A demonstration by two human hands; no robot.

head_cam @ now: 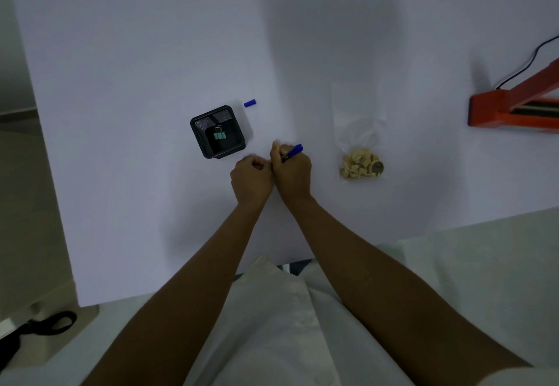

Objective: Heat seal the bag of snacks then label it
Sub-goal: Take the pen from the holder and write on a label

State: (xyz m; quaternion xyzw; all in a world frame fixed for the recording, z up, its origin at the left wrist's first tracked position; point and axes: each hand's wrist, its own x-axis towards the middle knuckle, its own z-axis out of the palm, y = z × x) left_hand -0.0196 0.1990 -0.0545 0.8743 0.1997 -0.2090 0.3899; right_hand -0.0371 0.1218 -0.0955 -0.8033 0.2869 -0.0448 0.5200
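Snack bag [359, 131] lies flat on the white table [121, 83], a little to the right of my hands, with the snacks gathered at its near end. I cannot tell from here if its far end is sealed. My right hand [292, 170] grips the blue marker [292, 152], and its cap [250, 103] lies apart, beyond the black mesh tray [196, 140]. My left hand [251, 178] is curled and touches the right one. I cannot tell if it pinches a label or nothing, because nothing white shows against the white table. The main risk, I think, is the bare marker tip: if the small piece under my fingers slips, the ink will go on the table or smear. The cap could also roll away, and the tip would dry. The clear film looks slippery, so a label pressed on it with one hand may push the bag sideways. For room, the tray with the binder clip [220, 136] stands just beside my left hand, so that side is tight. The far half of the table is open. The orange heat sealer [508, 107] and its cable [526, 64] sit well apart at the right border. The near table edge runs under my forearms.
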